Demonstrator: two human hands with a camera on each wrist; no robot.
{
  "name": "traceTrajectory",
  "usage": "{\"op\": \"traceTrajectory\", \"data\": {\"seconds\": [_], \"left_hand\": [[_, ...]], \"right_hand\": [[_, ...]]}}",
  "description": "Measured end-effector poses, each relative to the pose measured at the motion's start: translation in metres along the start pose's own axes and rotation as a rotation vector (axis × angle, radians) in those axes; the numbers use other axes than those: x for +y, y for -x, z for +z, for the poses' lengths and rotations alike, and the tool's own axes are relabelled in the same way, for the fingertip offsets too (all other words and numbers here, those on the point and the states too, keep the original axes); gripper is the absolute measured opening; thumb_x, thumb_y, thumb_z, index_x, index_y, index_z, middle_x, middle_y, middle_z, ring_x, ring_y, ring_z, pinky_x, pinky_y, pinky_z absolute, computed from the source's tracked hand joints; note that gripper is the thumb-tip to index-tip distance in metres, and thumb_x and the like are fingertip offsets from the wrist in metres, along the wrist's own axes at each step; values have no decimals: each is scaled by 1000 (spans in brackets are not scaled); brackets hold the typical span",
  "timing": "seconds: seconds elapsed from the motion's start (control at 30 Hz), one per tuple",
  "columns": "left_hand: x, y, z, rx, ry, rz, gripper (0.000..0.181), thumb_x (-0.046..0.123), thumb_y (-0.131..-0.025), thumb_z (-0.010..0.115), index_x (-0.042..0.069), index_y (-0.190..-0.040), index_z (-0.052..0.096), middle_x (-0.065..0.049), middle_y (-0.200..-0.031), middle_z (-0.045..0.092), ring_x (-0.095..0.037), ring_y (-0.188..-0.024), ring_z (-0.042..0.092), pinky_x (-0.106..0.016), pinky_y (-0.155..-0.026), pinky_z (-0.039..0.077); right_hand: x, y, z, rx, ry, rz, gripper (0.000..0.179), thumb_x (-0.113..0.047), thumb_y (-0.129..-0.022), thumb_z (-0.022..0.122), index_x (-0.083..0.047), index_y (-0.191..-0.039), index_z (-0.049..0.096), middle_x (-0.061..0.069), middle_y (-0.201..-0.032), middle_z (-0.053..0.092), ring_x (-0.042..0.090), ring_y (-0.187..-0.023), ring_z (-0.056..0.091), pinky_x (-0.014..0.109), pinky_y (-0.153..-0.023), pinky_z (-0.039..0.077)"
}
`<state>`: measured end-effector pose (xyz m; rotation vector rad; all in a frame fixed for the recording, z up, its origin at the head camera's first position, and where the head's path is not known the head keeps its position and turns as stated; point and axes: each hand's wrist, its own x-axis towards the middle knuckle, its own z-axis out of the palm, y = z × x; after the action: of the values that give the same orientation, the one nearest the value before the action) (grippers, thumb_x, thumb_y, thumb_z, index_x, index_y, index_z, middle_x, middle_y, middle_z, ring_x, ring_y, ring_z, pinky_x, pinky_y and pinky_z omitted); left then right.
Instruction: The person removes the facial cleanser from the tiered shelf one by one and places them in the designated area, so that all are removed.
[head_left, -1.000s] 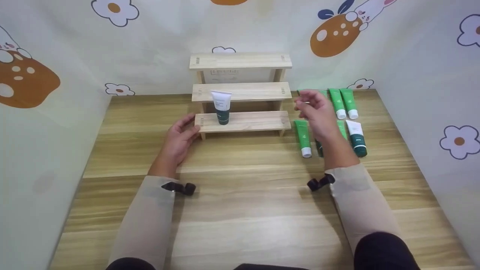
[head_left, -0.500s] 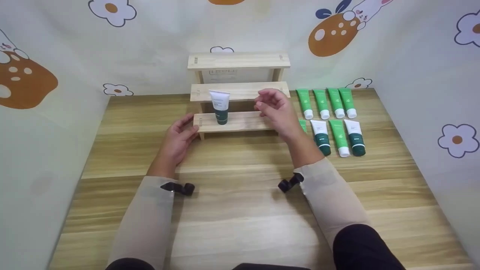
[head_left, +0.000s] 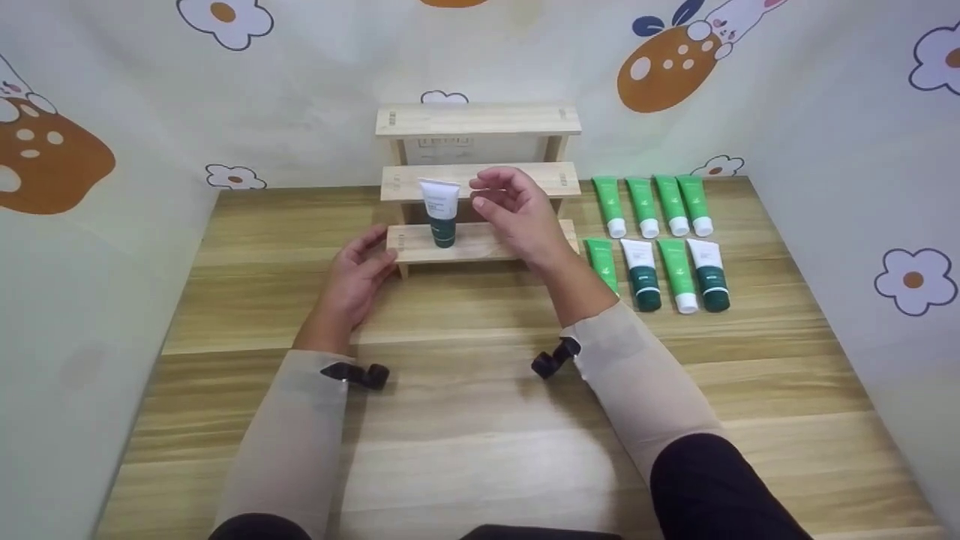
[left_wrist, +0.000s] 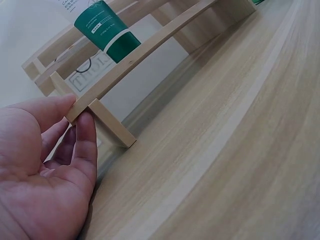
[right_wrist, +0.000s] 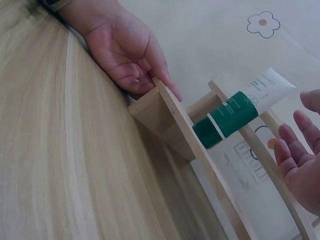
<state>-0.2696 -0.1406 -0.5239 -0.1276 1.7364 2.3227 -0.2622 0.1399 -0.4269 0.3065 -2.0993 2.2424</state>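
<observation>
A white and dark green squeeze tube [head_left: 442, 214] stands upright on its cap, on the lowest step of a three-step wooden shelf [head_left: 517, 244], left of the step's middle. With thumb and fingers my left hand [head_left: 358, 274] pinches the left end of that step, which the left wrist view shows close [left_wrist: 55, 150]. Just right of the tube is my right hand [head_left: 517, 214], its fingers loosely bent and nothing in them. The right wrist view shows a gap between those fingers [right_wrist: 295, 150] and the tube's white top.
Right of the shelf, two rows of tubes lie on the wooden table [head_left: 480, 420]. Green tubes [head_left: 643, 206] with white caps form the back row. The front row mixes green tubes [head_left: 677, 274] with white and dark green ones [head_left: 641, 274]. A patterned cloth [head_left: 315, 97] hangs behind.
My right hand has moved left from above the lying tubes, across the shelf, to beside the standing tube. My left hand stays on the shelf's end.
</observation>
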Motion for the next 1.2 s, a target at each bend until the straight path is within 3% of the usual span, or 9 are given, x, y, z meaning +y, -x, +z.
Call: {"op": "traceTrajectory", "data": {"seconds": [0.47, 0.6, 0.83, 1.0, 1.2], "left_hand": [[0, 0, -1, -1, -29, 1, 59, 4, -105, 65, 10, -161, 46, -5, -167, 42, -15, -134, 56, -21, -103, 58], [0, -1, -1, 2, -35, 3, 59, 4, -104, 66, 10, -160, 47, -5, -167, 43, -16, -134, 57, -22, -104, 58], [0, 0, 0, 5, -25, 3, 59, 4, -103, 67, 10, -159, 49, -5, -166, 44, -16, -133, 58, -23, -105, 58], [-1, 0, 1, 1, -14, 10, 60, 2, -103, 67, 9, -159, 47, -5, -166, 44, -16, -132, 58, -22, -104, 58], [0, 0, 2, -14, 1, 29, 61, 0, -103, 65, 6, -160, 45, -8, -166, 42, -15, -130, 58, -22, -102, 58]], "right_hand": [[-4, -12, 20, -72, 83, 16, 26, -3, -98, 76, -8, -123, 70, 9, -125, 70, 23, -117, 68, 35, -104, 62], [1, -12, 22, -43, 106, 21, 24, -2, -98, 74, -9, -122, 71, 10, -120, 71, 22, -111, 67, 33, -102, 61], [9, -10, 19, 22, 78, 22, 25, -1, -99, 73, -10, -122, 71, 11, -123, 72, 23, -116, 69, 36, -107, 61], [9, -6, 9, 64, 84, 10, 26, -4, -99, 74, -11, -124, 71, 10, -125, 72, 23, -119, 68, 36, -108, 59], [10, 2, -11, 129, 61, -22, 27, -3, -98, 75, -9, -124, 70, 5, -113, 69, 23, -111, 67, 34, -103, 59]]}}
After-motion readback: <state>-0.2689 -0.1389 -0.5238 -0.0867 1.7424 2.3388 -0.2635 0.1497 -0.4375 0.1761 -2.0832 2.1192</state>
